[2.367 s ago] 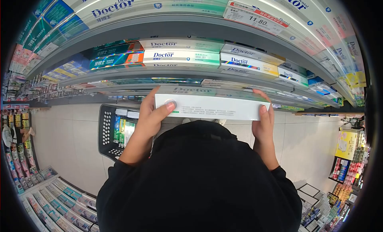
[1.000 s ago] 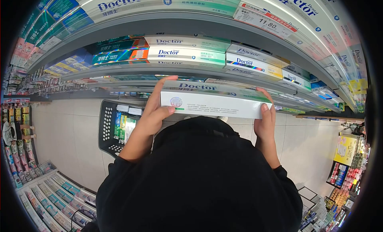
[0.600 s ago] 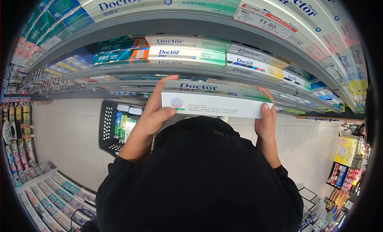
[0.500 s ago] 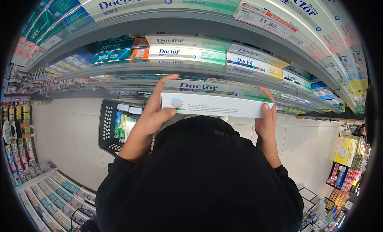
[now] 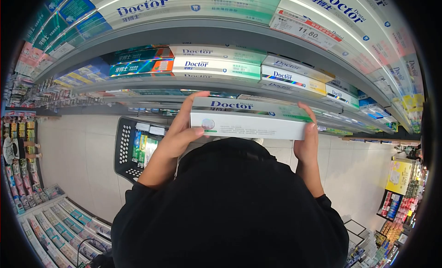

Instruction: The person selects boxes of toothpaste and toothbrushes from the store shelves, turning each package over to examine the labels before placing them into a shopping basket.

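A long white and green toothpaste box [image 5: 251, 123], printed "Doctor", is held level in front of my chest. My left hand [image 5: 177, 132] grips its left end, thumb on the side facing me and a finger over the top. At the right end, my right hand [image 5: 306, 134] closes round it in the same way. Its printed side faces up toward me. Just beyond it, similar white toothpaste boxes [image 5: 216, 67] lie stacked on a shelf, next to teal and orange boxes [image 5: 140, 68].
A grey shelf edge [image 5: 184, 29] with a price tag [image 5: 306, 28] runs above the boxes. A dark shopping basket [image 5: 123, 143] holding several packages stands on the tiled floor [image 5: 78, 162] at left. Display racks [image 5: 60, 231] rise behind on the left; a yellow box [image 5: 399, 176] is at right.
The toothpaste box and both hands have shifted very slightly down toward me, and the box has tilted a little. Both hands keep their hold.
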Action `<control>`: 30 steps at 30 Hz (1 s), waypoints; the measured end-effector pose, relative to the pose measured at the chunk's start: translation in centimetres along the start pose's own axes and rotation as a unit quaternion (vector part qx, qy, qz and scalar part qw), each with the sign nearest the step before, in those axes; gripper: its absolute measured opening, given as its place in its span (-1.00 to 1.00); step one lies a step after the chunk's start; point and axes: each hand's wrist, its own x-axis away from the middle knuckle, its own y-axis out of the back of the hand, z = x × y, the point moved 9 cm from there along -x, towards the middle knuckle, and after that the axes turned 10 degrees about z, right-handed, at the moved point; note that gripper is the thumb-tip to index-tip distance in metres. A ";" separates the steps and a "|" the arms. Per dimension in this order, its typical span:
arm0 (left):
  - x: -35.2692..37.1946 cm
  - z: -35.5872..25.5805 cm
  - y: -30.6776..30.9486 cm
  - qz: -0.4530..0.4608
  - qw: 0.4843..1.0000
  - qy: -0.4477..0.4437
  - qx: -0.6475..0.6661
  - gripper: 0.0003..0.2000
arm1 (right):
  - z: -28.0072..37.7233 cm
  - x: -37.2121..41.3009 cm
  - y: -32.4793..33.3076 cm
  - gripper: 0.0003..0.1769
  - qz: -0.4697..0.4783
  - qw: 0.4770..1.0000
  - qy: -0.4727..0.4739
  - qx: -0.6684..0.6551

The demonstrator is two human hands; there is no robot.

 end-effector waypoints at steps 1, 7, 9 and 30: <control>0.0 0.1 0.0 0.014 1.000 0.011 0.022 -0.28 | -0.4 0.1 -0.2 -0.32 0.014 0.999 -0.021 -0.037; -0.4 -0.5 1.5 -0.052 0.997 -0.054 -0.014 -0.45 | 1.6 -0.5 -2.2 -0.36 0.066 0.997 0.004 -0.027; -0.2 -0.7 1.8 -0.047 0.997 -0.049 -0.046 -0.46 | 1.6 -0.5 -2.3 -0.35 0.076 0.996 0.002 -0.041; 1.5 -8.2 -1.6 -0.106 0.738 -0.261 -0.613 -0.66 | 8.5 1.0 -4.8 -0.45 0.000 0.793 0.290 0.536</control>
